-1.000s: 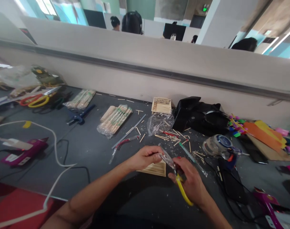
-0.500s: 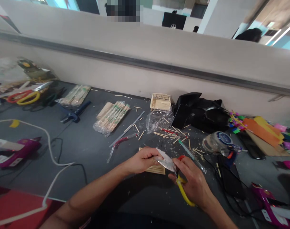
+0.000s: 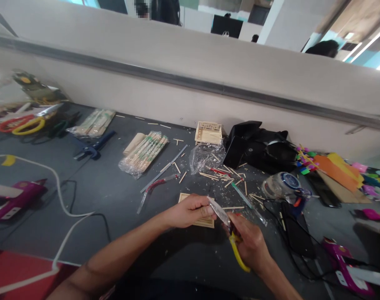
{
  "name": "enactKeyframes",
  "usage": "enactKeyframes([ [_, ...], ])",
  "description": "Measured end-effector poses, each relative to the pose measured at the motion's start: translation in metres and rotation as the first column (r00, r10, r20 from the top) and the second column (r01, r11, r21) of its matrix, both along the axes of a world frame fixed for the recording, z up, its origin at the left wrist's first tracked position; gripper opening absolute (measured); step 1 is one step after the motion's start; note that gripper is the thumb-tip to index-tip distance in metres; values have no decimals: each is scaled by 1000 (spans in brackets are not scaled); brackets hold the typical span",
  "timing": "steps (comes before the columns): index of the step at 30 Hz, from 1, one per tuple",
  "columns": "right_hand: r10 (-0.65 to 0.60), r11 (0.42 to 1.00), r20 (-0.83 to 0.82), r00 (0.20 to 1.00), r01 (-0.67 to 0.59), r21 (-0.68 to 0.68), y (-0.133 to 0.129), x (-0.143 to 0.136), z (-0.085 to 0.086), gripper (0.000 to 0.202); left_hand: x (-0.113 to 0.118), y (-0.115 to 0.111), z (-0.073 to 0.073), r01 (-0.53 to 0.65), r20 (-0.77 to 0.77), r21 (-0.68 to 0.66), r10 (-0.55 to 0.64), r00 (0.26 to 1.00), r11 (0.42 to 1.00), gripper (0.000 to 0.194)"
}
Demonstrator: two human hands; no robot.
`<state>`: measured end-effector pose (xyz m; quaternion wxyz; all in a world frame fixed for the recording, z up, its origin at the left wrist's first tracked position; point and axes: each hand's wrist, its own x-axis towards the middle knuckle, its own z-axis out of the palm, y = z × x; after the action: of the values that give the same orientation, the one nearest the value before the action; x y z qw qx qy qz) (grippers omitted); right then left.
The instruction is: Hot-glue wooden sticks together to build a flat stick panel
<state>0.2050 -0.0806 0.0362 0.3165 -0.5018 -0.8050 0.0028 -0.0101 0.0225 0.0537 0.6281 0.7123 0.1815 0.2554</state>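
Scissors (image 3: 220, 212), steel-bladed w/ a smooth, curved yellow plastic handle, are gripped in the R hand (image 3: 248, 241), its fingers curled round the handle. They are held above the tabletop (image 3: 115, 187), betw. the two hands. The L hand (image 3: 186, 211) is nearly closed, thumb & fingertips brought together at the blade tips; whether a small pc. is pinched there can't be told. Under the L hand a flat, slatted wooden panel (image 3: 204, 222) is partly hidden.

Beyond, thin square-cut sticks (image 3: 208, 176) are strewn in a heap, too tangled to count; 4 more sticks (image 3: 152, 123) are spaced along the wall's foot. Also seen: 2 clear-wrapped stick bundles (image 3: 144, 155), crinkly & glossy; 1 latticed wooden model (image 3: 208, 134); 1 round transparent jar (image 3: 272, 187); 2 purple plastic glue guns (image 3: 346, 266), 1 per side; 1 black bag (image 3: 258, 150), soft & folded.
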Motion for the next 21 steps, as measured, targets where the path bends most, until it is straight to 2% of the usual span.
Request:
enactKeyframes([
  [4,-211,975,8,978,211,-66,-11,11,-4,21,-4,5,2,-1,-80,144,12,997,990,42],
  [6,-337,936,50,940,340,-89,-19,23,-9,23,-11,9,0,-63,-146,259,103,984,964,34],
  [8,-419,895,100,902,429,-119,-29,37,-16,25,-20,15,-5,-146,-229,390,249,941,909,28],
  [11,-407,883,168,898,434,-180,-45,52,-24,34,-34,24,-16,-247,-350,495,451,821,833,27],
  [12,-374,891,191,908,409,-198,-48,54,-23,37,-37,27,-19,-240,-405,517,481,777,822,27],
  [14,-312,901,231,922,364,-237,-51,59,-15,39,-42,31,-23,-180,-514,537,490,704,824,28],
  [16,-325,880,233,916,383,-280,-48,66,3,32,-45,34,-22,-124,-572,546,477,668,829,28],
  [18,-479,802,179,859,511,-309,-41,81,26,31,-47,34,-18,-96,-593,548,467,656,831,29],
  [19,-605,730,141,784,616,-297,-36,92,36,35,-48,34,-17,-93,-600,545,464,652,834,30],
  [21,-817,557,51,574,809,-188,-27,117,52,41,-50,34,-15,-99,-609,530,459,646,842,31],
])
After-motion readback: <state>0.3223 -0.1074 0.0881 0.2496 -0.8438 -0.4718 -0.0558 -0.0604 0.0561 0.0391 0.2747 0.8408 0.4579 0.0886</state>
